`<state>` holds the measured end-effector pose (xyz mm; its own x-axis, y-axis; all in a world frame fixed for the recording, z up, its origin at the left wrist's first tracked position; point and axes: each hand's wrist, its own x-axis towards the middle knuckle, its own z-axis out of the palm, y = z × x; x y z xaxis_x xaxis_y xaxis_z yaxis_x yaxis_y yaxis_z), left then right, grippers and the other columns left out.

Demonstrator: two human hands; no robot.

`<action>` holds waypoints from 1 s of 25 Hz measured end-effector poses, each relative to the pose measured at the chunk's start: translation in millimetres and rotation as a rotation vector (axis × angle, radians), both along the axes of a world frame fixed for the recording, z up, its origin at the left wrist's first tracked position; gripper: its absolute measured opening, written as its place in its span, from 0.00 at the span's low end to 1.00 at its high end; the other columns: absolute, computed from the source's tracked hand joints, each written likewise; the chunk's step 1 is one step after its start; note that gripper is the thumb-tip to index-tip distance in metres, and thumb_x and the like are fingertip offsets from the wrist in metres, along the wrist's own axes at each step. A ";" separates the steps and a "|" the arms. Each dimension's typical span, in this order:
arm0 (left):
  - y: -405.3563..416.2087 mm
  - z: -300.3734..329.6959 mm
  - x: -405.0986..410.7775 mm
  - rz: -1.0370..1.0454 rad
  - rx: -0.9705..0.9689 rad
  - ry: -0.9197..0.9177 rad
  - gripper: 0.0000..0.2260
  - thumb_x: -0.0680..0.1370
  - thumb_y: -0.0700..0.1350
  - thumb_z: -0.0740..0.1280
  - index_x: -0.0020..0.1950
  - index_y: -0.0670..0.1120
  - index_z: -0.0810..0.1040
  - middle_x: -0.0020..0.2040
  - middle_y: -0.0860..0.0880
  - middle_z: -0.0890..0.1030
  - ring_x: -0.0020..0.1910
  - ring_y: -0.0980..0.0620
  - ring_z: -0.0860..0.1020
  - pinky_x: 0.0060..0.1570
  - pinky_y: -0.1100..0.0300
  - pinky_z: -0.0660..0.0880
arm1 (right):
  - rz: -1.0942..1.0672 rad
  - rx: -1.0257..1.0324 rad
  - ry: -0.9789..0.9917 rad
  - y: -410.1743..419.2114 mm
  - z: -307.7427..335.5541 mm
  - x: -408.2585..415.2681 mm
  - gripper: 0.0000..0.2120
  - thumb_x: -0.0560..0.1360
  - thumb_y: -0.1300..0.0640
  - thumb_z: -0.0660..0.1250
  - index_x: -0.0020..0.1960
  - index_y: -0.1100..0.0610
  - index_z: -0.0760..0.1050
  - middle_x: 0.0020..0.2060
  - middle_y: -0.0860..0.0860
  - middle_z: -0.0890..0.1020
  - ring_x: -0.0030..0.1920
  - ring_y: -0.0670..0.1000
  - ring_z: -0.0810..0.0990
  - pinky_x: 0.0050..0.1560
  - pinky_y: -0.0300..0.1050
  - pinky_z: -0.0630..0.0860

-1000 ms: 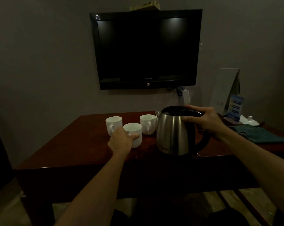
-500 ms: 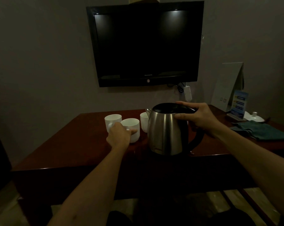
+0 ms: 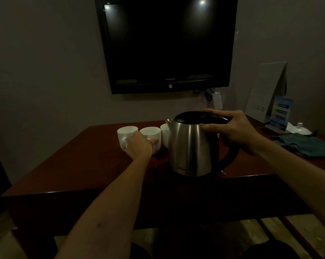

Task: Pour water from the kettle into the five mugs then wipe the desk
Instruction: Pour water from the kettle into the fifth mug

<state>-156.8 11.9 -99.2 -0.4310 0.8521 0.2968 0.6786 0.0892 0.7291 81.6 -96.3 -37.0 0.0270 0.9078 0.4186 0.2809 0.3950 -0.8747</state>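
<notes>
The room is dim. On the dark red counter (image 3: pixel 79 165) a steel kettle (image 3: pixel 192 148) stands upright near the front edge, spout toward three white mugs in a row behind it. The right hand (image 3: pixel 232 130) is wrapped over the top of the kettle's black handle, thumb against the steel side, fingers reaching onto the lid. The left hand (image 3: pixel 139 144) is closed around the middle mug (image 3: pixel 151 134), with the left mug (image 3: pixel 126 135) just beside it and the right mug (image 3: pixel 165 132) partly hidden by the kettle. A folded teal cloth (image 3: pixel 307 144) lies well off to the right, near a blue card stand (image 3: pixel 280 114). A black television (image 3: pixel 167 43) hangs on the wall above.
</notes>
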 end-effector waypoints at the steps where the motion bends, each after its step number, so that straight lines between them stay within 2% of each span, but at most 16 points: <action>1: 0.2 0.4 2.2 0.001 -0.003 -0.007 0.26 0.70 0.56 0.76 0.60 0.42 0.76 0.57 0.43 0.79 0.59 0.44 0.74 0.48 0.52 0.72 | -0.003 0.005 0.004 0.4 0.0 0.1 0.30 0.67 0.61 0.76 0.68 0.56 0.76 0.56 0.58 0.81 0.25 0.38 0.76 0.26 0.30 0.71; 4: 0.6 1.2 8.6 -0.005 -0.017 -0.032 0.24 0.72 0.54 0.74 0.60 0.41 0.76 0.57 0.43 0.79 0.59 0.44 0.74 0.49 0.53 0.71 | -0.014 0.005 -0.007 1.7 -0.4 0.5 0.28 0.69 0.63 0.76 0.68 0.56 0.76 0.55 0.60 0.82 0.25 0.39 0.77 0.26 0.29 0.71; 8: 1.6 2.8 11.0 -0.031 -0.029 -0.058 0.22 0.74 0.53 0.73 0.61 0.40 0.75 0.58 0.43 0.78 0.58 0.45 0.75 0.46 0.56 0.69 | -0.014 0.004 -0.005 2.2 0.1 0.7 0.28 0.69 0.64 0.75 0.68 0.56 0.76 0.58 0.58 0.80 0.27 0.32 0.77 0.27 0.26 0.71; 10: 2.4 4.0 12.1 -0.064 -0.051 -0.083 0.23 0.75 0.53 0.72 0.62 0.40 0.74 0.58 0.43 0.78 0.58 0.46 0.76 0.45 0.58 0.66 | -0.008 0.002 0.002 1.4 0.9 0.6 0.27 0.69 0.64 0.75 0.68 0.56 0.76 0.58 0.58 0.80 0.28 0.32 0.77 0.27 0.27 0.71; 14: 8.4 2.4 13.4 -0.069 -0.087 -0.113 0.24 0.74 0.54 0.73 0.62 0.39 0.74 0.56 0.42 0.78 0.55 0.45 0.76 0.46 0.56 0.69 | -0.018 0.000 -0.018 2.4 0.7 1.3 0.28 0.69 0.64 0.75 0.68 0.56 0.76 0.58 0.59 0.80 0.27 0.32 0.76 0.26 0.27 0.71; 16: 8.9 4.4 13.7 -0.078 -0.100 -0.099 0.23 0.75 0.54 0.71 0.60 0.39 0.74 0.55 0.43 0.78 0.52 0.46 0.76 0.44 0.57 0.67 | -0.015 0.005 -0.013 2.5 1.2 1.0 0.28 0.70 0.65 0.75 0.68 0.57 0.76 0.57 0.59 0.80 0.26 0.32 0.76 0.26 0.27 0.71; 19: 2.5 9.0 12.1 -0.036 -0.078 -0.081 0.27 0.73 0.62 0.70 0.54 0.38 0.75 0.51 0.46 0.78 0.50 0.48 0.75 0.42 0.58 0.65 | -0.010 0.006 -0.025 2.3 0.6 1.0 0.28 0.70 0.66 0.75 0.68 0.58 0.76 0.54 0.57 0.81 0.26 0.32 0.76 0.26 0.27 0.71; 21: 3.7 6.8 5.0 0.023 0.041 -0.029 0.30 0.70 0.68 0.68 0.53 0.41 0.78 0.50 0.46 0.81 0.51 0.47 0.78 0.47 0.56 0.71 | -0.012 -0.002 -0.014 2.1 0.8 0.8 0.28 0.70 0.66 0.75 0.69 0.58 0.75 0.51 0.55 0.81 0.26 0.32 0.76 0.26 0.26 0.70; 23: -0.6 7.0 -6.8 0.056 0.147 -0.047 0.27 0.73 0.64 0.67 0.60 0.43 0.77 0.56 0.46 0.80 0.56 0.47 0.77 0.51 0.54 0.72 | -0.016 -0.007 -0.012 0.0 1.8 -1.4 0.27 0.70 0.66 0.75 0.68 0.57 0.76 0.53 0.55 0.81 0.26 0.32 0.76 0.26 0.27 0.70; 25: -5.9 8.3 -24.8 0.119 0.135 -0.082 0.27 0.77 0.58 0.67 0.71 0.45 0.70 0.65 0.44 0.74 0.64 0.46 0.72 0.54 0.50 0.72 | -0.021 -0.017 0.014 -2.5 2.4 -3.5 0.27 0.70 0.67 0.74 0.68 0.57 0.76 0.51 0.55 0.81 0.25 0.34 0.77 0.24 0.29 0.71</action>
<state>-181.6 5.9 -90.8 -0.5540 0.7484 0.3645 0.6066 0.0630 0.7925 78.1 -98.9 -34.6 0.0523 0.9138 0.4028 0.2765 0.3743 -0.8851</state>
